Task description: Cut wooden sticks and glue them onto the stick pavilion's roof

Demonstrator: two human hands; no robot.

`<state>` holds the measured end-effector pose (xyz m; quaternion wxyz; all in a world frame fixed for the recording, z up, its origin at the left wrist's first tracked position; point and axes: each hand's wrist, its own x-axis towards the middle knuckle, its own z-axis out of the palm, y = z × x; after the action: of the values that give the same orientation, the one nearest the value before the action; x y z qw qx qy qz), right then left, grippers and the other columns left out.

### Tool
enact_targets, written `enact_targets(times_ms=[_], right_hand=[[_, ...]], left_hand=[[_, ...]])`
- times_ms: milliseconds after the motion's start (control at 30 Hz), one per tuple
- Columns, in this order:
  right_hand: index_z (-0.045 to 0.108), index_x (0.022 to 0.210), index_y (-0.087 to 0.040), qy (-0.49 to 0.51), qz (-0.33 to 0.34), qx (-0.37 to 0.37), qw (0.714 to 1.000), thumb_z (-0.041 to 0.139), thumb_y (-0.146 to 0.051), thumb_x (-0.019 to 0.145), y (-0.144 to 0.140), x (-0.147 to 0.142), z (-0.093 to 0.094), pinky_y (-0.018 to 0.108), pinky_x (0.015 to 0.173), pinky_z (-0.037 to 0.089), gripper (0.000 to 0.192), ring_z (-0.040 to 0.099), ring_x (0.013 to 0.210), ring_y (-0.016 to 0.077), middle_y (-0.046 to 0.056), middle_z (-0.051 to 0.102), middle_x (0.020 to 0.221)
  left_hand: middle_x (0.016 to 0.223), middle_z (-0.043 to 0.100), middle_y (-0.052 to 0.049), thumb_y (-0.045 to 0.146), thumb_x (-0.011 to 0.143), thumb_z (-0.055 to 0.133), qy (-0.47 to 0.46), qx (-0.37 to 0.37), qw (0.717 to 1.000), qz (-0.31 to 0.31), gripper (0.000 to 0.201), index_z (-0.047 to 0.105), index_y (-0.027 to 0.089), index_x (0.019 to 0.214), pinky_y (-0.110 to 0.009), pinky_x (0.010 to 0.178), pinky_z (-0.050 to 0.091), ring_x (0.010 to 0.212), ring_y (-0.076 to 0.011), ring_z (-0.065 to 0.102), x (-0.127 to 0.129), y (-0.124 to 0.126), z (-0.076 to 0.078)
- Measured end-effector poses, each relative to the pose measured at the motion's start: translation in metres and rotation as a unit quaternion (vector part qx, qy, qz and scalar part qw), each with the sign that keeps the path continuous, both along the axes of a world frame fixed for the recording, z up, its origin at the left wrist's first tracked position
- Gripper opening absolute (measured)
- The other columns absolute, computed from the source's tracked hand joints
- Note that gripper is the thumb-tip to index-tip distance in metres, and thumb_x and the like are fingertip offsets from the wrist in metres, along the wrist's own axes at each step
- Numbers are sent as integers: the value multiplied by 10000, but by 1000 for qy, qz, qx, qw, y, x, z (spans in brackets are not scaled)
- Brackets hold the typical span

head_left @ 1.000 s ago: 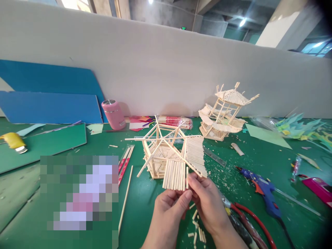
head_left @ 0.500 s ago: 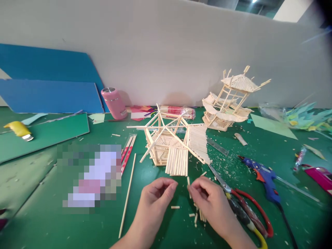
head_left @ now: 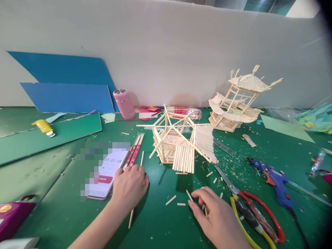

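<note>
My left hand (head_left: 131,186) is closed over a long thin wooden stick (head_left: 131,218), its fingers curled down and the stick's middle hidden beneath them. Between the thumb and forefinger of my right hand (head_left: 212,214) is a short piece of stick (head_left: 189,195). Other cut pieces lie partly hidden under that palm, and a few short offcuts (head_left: 171,200) are scattered between the hands. Beyond them stands a stick-built pavilion frame (head_left: 169,145), with a slatted panel (head_left: 183,159) at its front and another roof panel (head_left: 204,140) on its right.
Right of my right hand lie scissors (head_left: 228,180), yellow-handled pliers (head_left: 250,218) and a blue glue gun (head_left: 277,186). A phone (head_left: 105,176) and packed sticks (head_left: 135,150) are on the left. Behind stand a pink flask (head_left: 124,103) and a finished stick tower (head_left: 236,103).
My left hand has moved left from beside the right hand onto the long stick. My right hand stays low with a short piece. The view has swung left.
</note>
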<state>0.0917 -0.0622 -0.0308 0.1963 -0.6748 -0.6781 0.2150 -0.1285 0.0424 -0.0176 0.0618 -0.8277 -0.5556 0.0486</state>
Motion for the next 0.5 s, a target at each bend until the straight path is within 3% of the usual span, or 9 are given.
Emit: enact_targets(times_ms=[233,367,433,500], right_hand=[[558,811,-215,88,20,18,996,435,-302,862,-5,-8,1,222,528,435,159,567,591,130,8,555,718],[569,783,-208,124,22,27,992,441,-283,856,-5,-13,4,209,513,424,165,549,579,127,10,545,688],[577,775,-204,153,19,31,988,443,-282,853,-5,-16,7,203,497,414,174,531,559,123,12,539,680],[590,767,-201,203,10,34,979,442,-302,853,-5,-21,12,198,464,395,199,502,523,115,10,525,667]], left_hand=[[690,667,-113,169,814,342,-10,-23,999,30,299,607,144,676,-343,594,349,682,-265,638,-3,-2,-7],[644,664,-69,199,796,373,-42,-23,996,75,256,565,174,627,-286,541,362,596,-211,628,-10,-9,-1],[629,647,-39,234,796,387,-78,-6,991,105,235,538,190,622,-262,507,363,559,-185,606,-15,-21,8],[571,588,4,254,762,450,-223,54,964,135,166,513,203,618,-239,501,376,507,-152,558,-19,-39,20]])
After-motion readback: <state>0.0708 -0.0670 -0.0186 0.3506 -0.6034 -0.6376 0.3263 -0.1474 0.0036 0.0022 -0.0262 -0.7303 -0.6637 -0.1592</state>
